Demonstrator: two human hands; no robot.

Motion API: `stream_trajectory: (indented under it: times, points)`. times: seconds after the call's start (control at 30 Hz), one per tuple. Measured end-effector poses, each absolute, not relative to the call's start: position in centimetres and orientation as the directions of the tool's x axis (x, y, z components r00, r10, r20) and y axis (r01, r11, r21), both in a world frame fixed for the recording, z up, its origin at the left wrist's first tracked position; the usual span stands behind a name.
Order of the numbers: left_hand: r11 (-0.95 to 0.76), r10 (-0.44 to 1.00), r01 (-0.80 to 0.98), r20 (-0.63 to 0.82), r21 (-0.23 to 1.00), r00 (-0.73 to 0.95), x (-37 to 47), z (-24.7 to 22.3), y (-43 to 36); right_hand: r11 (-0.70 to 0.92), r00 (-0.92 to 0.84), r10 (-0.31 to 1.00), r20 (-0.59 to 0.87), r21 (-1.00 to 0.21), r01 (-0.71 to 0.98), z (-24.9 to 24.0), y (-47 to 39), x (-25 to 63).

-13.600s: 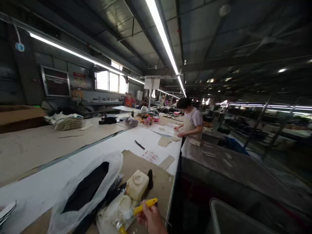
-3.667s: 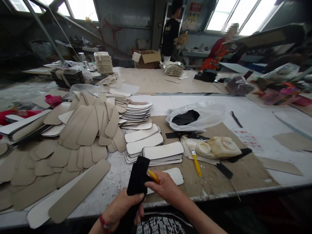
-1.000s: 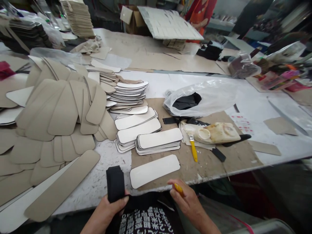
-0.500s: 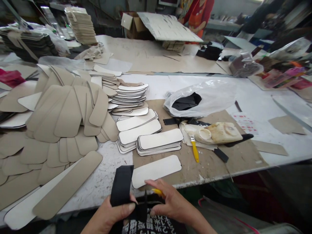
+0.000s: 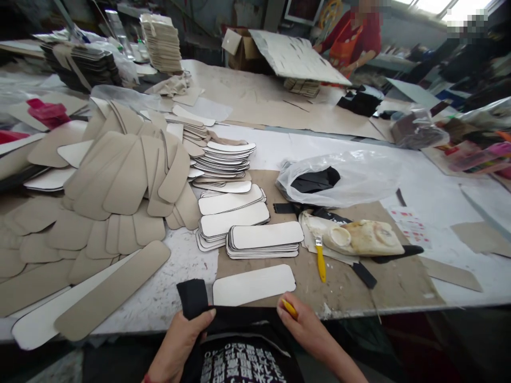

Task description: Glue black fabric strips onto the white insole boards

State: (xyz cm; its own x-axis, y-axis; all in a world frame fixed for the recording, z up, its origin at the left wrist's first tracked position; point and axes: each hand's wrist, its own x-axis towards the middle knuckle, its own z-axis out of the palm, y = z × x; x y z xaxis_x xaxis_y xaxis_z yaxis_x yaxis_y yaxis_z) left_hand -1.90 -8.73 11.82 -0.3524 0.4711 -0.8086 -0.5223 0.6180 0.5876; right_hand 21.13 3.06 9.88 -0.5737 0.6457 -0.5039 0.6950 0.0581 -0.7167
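My left hand [image 5: 179, 340] is closed on a folded black strip [image 5: 192, 298], whose upper end sticks up over the table edge. At the right, my right hand [image 5: 301, 322] is closed around a yellow-handled tool [image 5: 289, 309]; its working end is hidden. Black material stretches between the two hands along the table's front edge. Just beyond lies a single white rounded piece [image 5: 254, 285], flat on brown card. Behind it sits a stack of similar white pieces [image 5: 266, 235].
Beige pieces [image 5: 123, 175] are heaped at the left. A yellow brush [image 5: 320, 260] lies beside a stained glue container [image 5: 371, 238]. Farther back is a plastic bag [image 5: 359, 178] with black pieces inside. A person in red [image 5: 353, 40] stands at the far side.
My right hand has moved right, away from my left hand, and its fingers have closed. Black material now spans between them. The camera view has shifted slightly.
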Motion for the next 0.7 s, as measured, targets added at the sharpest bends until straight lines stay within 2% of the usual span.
stream_trajectory:
  times: [0.17, 0.3, 0.4, 0.47, 0.7]
  points:
    - [0.665, 0.410, -0.496, -0.828, 0.558, -0.382, -1.4, 7.9, -8.7, 0.151, -0.557, 0.692, -0.459, -0.663, 0.733, 9.2, 4.4, 20.9]
    - [0.726, 0.369, -0.363, -0.777, 0.583, -0.510, -1.3, 6.2, -8.3, 0.291, -0.592, 0.689, -0.419, -0.587, 0.755, 8.7, 5.7, 20.5]
    - [0.702, 0.373, -0.312, -0.704, 0.640, -0.604, -1.1, 6.2, -7.6, 0.359, -0.607, 0.681, -0.409, -0.536, 0.764, 8.0, 6.5, 20.2]
    - [0.686, 0.383, -0.311, -0.691, 0.657, -0.613, -1.0, 6.3, -7.2, 0.385, -0.612, 0.675, -0.412, -0.512, 0.768, 7.6, 6.9, 20.1]
    - [0.755, 0.330, -0.318, -0.751, 0.574, -0.572, -1.1, 4.8, -6.8, 0.421, -0.628, 0.649, -0.429, -0.484, 0.767, 7.0, 8.0, 19.8]
